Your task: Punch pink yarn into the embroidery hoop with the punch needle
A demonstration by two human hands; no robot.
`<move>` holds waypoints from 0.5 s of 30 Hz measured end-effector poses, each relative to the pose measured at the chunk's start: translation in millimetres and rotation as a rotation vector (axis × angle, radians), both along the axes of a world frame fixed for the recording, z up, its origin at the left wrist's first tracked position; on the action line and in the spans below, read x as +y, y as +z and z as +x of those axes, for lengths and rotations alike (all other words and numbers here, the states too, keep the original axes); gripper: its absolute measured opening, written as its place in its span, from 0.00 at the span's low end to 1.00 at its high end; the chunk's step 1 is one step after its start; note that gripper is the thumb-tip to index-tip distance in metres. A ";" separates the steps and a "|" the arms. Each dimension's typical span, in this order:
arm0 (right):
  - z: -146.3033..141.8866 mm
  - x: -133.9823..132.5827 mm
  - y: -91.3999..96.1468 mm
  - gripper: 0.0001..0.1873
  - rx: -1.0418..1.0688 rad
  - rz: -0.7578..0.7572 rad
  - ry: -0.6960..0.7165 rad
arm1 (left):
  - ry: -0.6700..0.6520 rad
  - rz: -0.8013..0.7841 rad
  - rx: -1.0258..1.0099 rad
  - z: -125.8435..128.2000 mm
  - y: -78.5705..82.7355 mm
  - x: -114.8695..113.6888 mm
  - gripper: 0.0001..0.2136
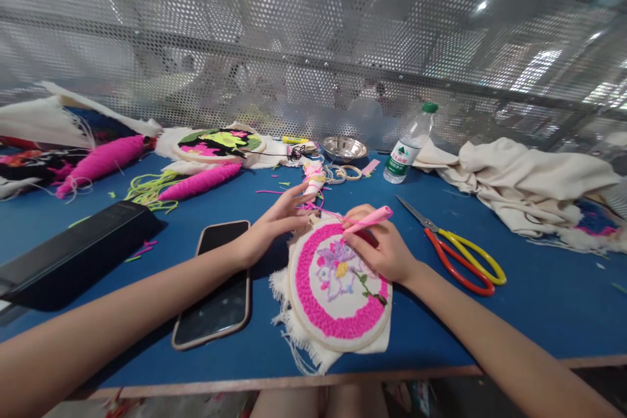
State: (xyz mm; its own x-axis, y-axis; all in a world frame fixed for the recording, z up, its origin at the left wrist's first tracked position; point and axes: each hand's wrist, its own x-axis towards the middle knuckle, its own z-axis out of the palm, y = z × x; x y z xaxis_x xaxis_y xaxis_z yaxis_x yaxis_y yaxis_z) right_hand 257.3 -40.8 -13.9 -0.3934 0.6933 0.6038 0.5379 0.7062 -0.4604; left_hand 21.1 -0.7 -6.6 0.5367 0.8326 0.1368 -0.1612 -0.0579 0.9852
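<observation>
A round embroidery hoop (292, 287) holds white cloth with a bright pink looped ring around a purple flower with a yellow centre. My right hand (385, 248) rests on the hoop's upper right, fingers closed around a pink punch needle (371, 218) slanting up to the right. My left hand (277, 225) is spread at the hoop's upper left, its fingers over the pink yarn (329, 212) that runs toward the punch needle. Frayed cloth edges stick out at the hoop's lower left. The punch needle's tip is hidden by my right fingers.
Scissors (438, 233) with red and yellow handles lie right of the hoop. A phone (215, 294) lies under my left forearm, beside a long black box (78, 251). Behind stand a metal bowl (345, 148) and a water bottle (409, 147); crumpled cloth (524, 176) lies right.
</observation>
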 end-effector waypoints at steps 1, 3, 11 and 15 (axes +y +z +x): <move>-0.2 -0.7 0.4 0.03 -0.003 0.005 0.011 | 0.042 0.009 -0.036 0.7 -0.3 1.6 0.28; -0.6 -1.9 1.8 0.03 0.000 0.019 0.034 | 0.170 0.048 -0.124 0.7 -2.3 7.2 0.25; -0.8 -2.4 5.9 0.05 0.005 0.064 0.147 | 0.350 0.013 -0.059 -7.2 -11.5 21.6 0.10; -1.9 -2.8 7.0 0.04 -0.004 0.035 0.145 | 0.055 0.013 0.149 -3.8 -6.6 4.0 0.12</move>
